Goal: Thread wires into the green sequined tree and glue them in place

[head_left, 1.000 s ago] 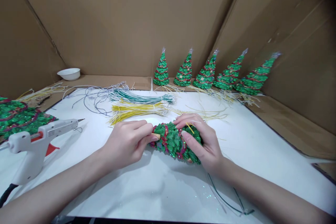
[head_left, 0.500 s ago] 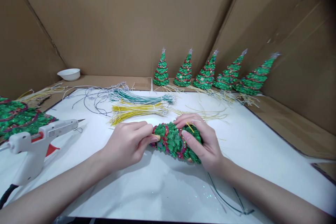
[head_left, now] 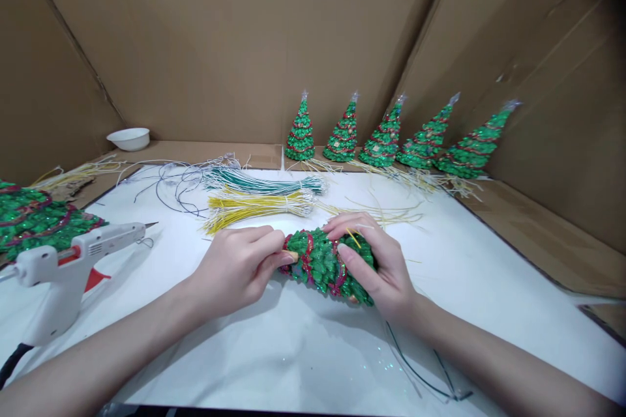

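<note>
Lower centre of frame: glittery green tree figurine with red garlands, lying on its side, both hands on it.
Left hand has thumb and forefinger pinched on a short thin tan piece at the tree's left end; right hand has fingers clamped round the right end, thin yellow wire poking up between them. White counter below. Frame centre: tied yellow-and-white wire bundle, green-and-white one just behind. Far left: white plastic glue gun. Upper right: five star-topped green trees in a row.
</note>
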Demonstrator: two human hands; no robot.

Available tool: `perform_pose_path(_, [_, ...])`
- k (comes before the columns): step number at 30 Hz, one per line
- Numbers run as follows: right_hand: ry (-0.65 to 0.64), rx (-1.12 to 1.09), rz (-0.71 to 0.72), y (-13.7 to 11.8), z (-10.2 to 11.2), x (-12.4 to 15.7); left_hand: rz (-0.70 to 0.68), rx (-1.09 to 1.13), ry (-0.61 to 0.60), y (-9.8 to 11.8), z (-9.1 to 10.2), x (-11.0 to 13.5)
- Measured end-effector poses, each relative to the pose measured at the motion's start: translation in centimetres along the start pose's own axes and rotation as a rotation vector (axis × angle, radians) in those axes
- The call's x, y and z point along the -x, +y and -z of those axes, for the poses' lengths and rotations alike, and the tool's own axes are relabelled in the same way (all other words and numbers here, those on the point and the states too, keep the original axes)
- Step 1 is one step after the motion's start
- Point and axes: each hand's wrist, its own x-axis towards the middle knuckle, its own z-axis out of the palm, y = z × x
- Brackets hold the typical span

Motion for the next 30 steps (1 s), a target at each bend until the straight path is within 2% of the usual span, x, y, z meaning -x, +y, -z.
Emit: perform_pose_path(30, [0.005,-0.005,0.009,0.07,-0.06,-0.03,0.061,0.091,-0.028,-0.02,-0.13,-0.11])
